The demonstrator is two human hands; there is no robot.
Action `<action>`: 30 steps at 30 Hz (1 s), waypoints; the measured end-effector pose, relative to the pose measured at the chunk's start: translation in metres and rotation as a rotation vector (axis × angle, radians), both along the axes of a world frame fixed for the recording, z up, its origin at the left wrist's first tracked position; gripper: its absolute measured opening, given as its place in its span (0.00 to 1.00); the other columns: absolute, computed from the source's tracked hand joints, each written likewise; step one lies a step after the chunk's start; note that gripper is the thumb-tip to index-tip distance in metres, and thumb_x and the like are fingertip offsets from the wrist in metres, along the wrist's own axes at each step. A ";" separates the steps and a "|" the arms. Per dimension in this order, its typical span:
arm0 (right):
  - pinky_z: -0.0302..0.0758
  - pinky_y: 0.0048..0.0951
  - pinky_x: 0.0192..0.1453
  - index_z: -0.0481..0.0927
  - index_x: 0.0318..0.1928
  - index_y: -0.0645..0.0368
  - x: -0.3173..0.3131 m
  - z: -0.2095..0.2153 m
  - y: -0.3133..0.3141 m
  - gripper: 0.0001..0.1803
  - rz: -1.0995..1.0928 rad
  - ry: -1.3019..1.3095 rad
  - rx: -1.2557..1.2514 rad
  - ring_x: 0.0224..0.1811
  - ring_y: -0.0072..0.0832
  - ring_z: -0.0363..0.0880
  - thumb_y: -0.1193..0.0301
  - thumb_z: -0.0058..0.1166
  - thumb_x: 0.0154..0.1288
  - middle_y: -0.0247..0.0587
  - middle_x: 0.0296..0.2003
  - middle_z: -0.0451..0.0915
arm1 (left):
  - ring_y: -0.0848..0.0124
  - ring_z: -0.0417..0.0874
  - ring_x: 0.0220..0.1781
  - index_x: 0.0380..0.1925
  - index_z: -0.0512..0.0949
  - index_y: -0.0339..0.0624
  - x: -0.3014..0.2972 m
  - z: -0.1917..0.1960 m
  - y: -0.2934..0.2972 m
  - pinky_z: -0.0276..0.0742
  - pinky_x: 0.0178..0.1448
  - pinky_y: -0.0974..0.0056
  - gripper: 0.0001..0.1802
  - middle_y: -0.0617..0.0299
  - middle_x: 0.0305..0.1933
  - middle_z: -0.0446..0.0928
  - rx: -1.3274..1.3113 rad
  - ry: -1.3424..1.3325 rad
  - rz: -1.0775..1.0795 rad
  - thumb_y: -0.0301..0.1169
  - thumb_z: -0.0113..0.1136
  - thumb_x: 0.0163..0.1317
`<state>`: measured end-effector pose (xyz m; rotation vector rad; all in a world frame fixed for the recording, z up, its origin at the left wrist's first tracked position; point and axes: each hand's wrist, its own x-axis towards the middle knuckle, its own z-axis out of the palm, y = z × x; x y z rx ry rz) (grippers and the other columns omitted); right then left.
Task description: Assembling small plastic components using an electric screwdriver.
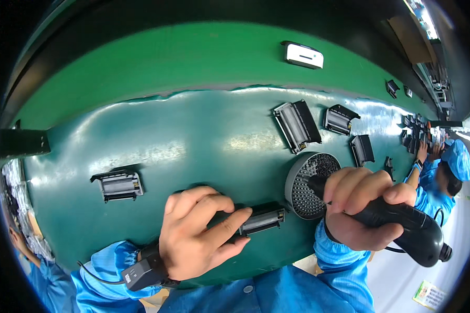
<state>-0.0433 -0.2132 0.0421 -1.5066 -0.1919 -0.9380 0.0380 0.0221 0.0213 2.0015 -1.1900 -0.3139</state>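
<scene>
My left hand (201, 232) presses down on a black plastic part with a grey roller (262, 218) near the front edge of the green bench (203, 141). My right hand (361, 211) is wrapped around a black electric screwdriver (410, 229), its front end lying over a round grey perforated tray (309, 183). The screwdriver's tip is hidden behind my fingers. The part lies just left of the tray.
More black parts lie on the bench: one at the left (118, 184), a large one (296, 125) and two smaller ones (340, 119) (362, 149) behind the tray. A white device (303, 55) sits on the far belt. Another person in blue (444, 177) works at the right.
</scene>
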 end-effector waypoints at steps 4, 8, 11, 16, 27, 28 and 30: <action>0.75 0.33 0.22 0.67 0.54 0.53 -0.021 0.028 0.011 0.25 -0.039 -0.111 0.155 0.23 0.26 0.75 0.45 0.51 0.77 0.35 0.27 0.74 | 0.61 0.78 0.54 0.43 0.90 0.49 0.000 0.001 0.005 0.69 0.55 0.55 0.29 0.66 0.47 0.78 -0.038 0.012 -0.004 0.35 0.81 0.31; 0.77 0.27 0.22 0.68 0.48 0.56 -0.030 0.040 0.055 0.22 0.073 -0.098 0.096 0.19 0.24 0.75 0.52 0.57 0.75 0.35 0.24 0.75 | 0.61 0.77 0.54 0.45 0.89 0.50 0.000 -0.005 0.004 0.69 0.55 0.55 0.31 0.68 0.48 0.77 -0.082 0.049 -0.022 0.35 0.81 0.32; 0.81 0.30 0.22 0.66 0.48 0.55 -0.042 0.021 0.050 0.21 0.384 0.051 -0.062 0.18 0.28 0.79 0.56 0.62 0.72 0.40 0.25 0.79 | 0.63 0.77 0.55 0.46 0.88 0.52 -0.004 -0.006 0.013 0.68 0.53 0.55 0.32 0.69 0.48 0.77 -0.064 0.035 0.016 0.35 0.81 0.31; 0.77 0.36 0.22 0.68 0.55 0.59 -0.016 0.016 0.084 0.27 0.298 -0.027 0.040 0.20 0.31 0.76 0.50 0.59 0.74 0.43 0.28 0.76 | 0.64 0.77 0.56 0.47 0.88 0.53 -0.004 -0.014 0.008 0.68 0.49 0.55 0.33 0.70 0.49 0.77 -0.130 0.048 0.015 0.35 0.79 0.31; 0.77 0.36 0.22 0.68 0.55 0.60 -0.013 0.010 0.090 0.26 0.282 -0.021 0.001 0.20 0.32 0.75 0.51 0.58 0.75 0.44 0.28 0.76 | 0.64 0.78 0.55 0.48 0.87 0.52 -0.006 -0.018 0.009 0.68 0.48 0.56 0.32 0.70 0.49 0.76 -0.160 0.041 0.046 0.34 0.78 0.33; 0.77 0.36 0.22 0.68 0.55 0.60 -0.013 0.010 0.090 0.26 0.283 -0.021 0.002 0.20 0.32 0.75 0.51 0.58 0.75 0.44 0.28 0.76 | 0.64 0.78 0.55 0.48 0.87 0.52 -0.007 -0.018 0.009 0.68 0.48 0.56 0.32 0.70 0.49 0.76 -0.161 0.040 0.047 0.34 0.78 0.34; 0.77 0.36 0.22 0.68 0.55 0.60 -0.013 0.008 0.091 0.26 0.290 -0.032 -0.002 0.20 0.32 0.75 0.52 0.58 0.74 0.44 0.28 0.76 | 0.64 0.78 0.55 0.48 0.87 0.52 -0.007 -0.018 0.009 0.68 0.48 0.56 0.32 0.69 0.49 0.76 -0.155 0.040 0.043 0.34 0.78 0.34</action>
